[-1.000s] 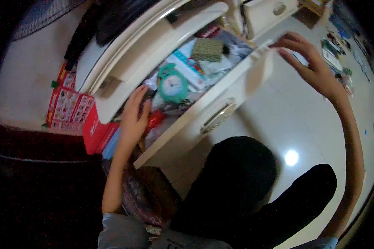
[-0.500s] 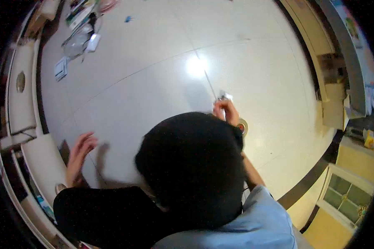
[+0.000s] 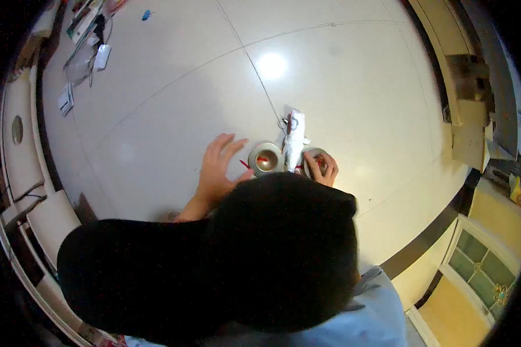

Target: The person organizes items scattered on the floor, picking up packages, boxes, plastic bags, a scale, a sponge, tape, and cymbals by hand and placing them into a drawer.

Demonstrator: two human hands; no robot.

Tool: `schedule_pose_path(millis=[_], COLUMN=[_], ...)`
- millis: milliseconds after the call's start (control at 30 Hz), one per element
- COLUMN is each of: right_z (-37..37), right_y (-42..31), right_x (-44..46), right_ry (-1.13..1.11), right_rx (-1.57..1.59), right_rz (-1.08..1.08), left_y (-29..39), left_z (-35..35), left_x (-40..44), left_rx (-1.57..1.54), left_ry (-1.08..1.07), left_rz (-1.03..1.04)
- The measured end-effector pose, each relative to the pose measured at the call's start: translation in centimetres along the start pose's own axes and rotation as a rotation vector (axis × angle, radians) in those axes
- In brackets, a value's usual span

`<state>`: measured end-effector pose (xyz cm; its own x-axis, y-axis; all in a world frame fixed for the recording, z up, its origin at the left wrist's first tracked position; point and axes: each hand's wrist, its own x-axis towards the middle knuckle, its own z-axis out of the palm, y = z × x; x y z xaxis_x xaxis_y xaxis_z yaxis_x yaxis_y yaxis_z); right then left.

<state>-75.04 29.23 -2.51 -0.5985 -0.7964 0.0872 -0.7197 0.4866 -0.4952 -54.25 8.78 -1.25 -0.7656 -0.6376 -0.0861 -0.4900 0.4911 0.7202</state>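
Note:
My left hand (image 3: 217, 166) is open, fingers spread and curved, just left of a round metal disc (image 3: 276, 166). This disc looks like a small cymbal, with a wide rim, a cupped middle and a red strip. My right hand (image 3: 326, 170) curls its fingers over a second, similar disc (image 3: 313, 152), whose near part is hidden. Between the two discs lies a long white crumpled packet (image 3: 295, 137) with dark print. Beside the packet's upper left is a small metal loop (image 3: 283, 123), too small to name.
A black rounded shape (image 3: 283, 248) hides the lower middle. Several loose items, among them a clear bag (image 3: 80, 65) and a white box (image 3: 102, 57), lie at the upper left. A blue clip-like piece (image 3: 147, 15) is farther off. Cabinets line both sides.
My left hand has moved right and up to beside a disc. My right hand has come down onto the other disc. Both discs and the white packet now show more fully.

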Motion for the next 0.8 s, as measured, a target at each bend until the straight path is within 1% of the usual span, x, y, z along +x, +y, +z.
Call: schedule_pose_path(millis=[67,100,133,200,233,267,300,333,400,467,500,567,600,667,700,800], right_z=[1.5,2.0,0.8,-1.1,-1.5,-1.7,-2.1,-2.8,-3.6,-4.0,-4.1,-4.2,-4.1,-4.2,-3.9,-1.9], right_y=[1.9,2.9,1.9,0.0,0.8,1.4,0.7,-0.6,-2.7,-4.4,-4.8,-6.0,-7.7,-9.1,-9.6,-9.8], right_x=[-1.1,-1.8,-1.3,-0.4,-0.3,-0.4,-0.7,-0.2,1.1,1.5,1.3,1.0,1.4,1.7,1.9,2.4], right_ry=[-0.01,-0.016,0.004,0.0,-0.011,0.055,0.075,0.101,0.207,0.292,0.211,0.059,0.049,-0.085,-0.109,-0.29], right_rx=[-0.061,0.072,0.17,0.252,0.223,0.216,0.354,0.485,0.738,0.825,0.843,0.882,0.927,1.013,1.02,0.973], right_rz=[-0.153,-0.023,-0.007,0.048,-0.013,-0.07,0.145,0.36,0.579,0.661,0.667,0.677,0.699,0.725,0.706,0.669], left_y=[1.1,2.5,2.6,2.5,2.7,3.1,3.3,3.2,3.0,2.9,2.8,2.5,2.3,1.8,1.7,2.4], left_z=[0.9,-0.1,-0.2,0.0,0.0,0.3,0.7,1.3,2.5,2.7,2.9,3.6,3.7,3.9,3.7,2.3], left_x=[-0.9,-1.1,-1.1,-1.4,-1.3,-0.9,-0.6,-0.2,0.3,1.2,1.5,1.7,1.7,1.4,1.3,0.2], left_rx=[0.033,0.002,-0.003,-0.013,0.015,0.04,0.065,0.025,-0.053,-0.022,-0.005,0.011,0.02,-0.011,-0.027,-0.456], left_ry=[0.047,0.057,0.073,0.102,0.1,0.093,0.086,0.091,0.084,0.046,0.03,0.069,0.087,0.065,0.058,-0.09], left_rz=[0.071,0.053,0.07,0.096,0.082,0.066,0.051,0.02,-0.034,-0.006,0.011,0.086,0.125,0.123,0.12,-0.241])
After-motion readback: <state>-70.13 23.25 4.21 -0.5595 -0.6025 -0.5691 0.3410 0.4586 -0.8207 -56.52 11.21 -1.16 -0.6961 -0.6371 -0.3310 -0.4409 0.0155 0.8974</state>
